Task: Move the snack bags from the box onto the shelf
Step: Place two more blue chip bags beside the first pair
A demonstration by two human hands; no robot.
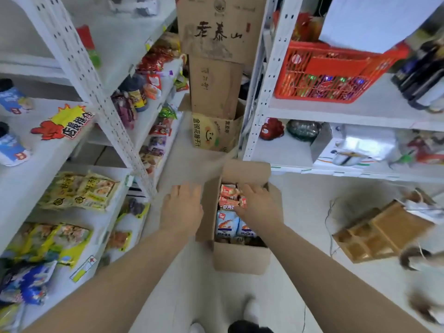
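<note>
The picking step is in hand: the right hand [258, 200] reaches into the open brown cardboard box [240, 257] on the floor, its grip apparently closing on small red-orange snack bags [230, 197], though blur hides the fingertips. The left hand [183, 207], fingers spread and empty, rests at the box's flap. Next comes lifting the bags clear and carrying them left to the white metal shelf [79, 222].

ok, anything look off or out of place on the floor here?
Yes. A wooden divided tray lies tilted on the floor right of the open box, with a loose cable trailing beside it. Stacked cartons stand in the aisle ahead. Nothing looks spilled.
</note>
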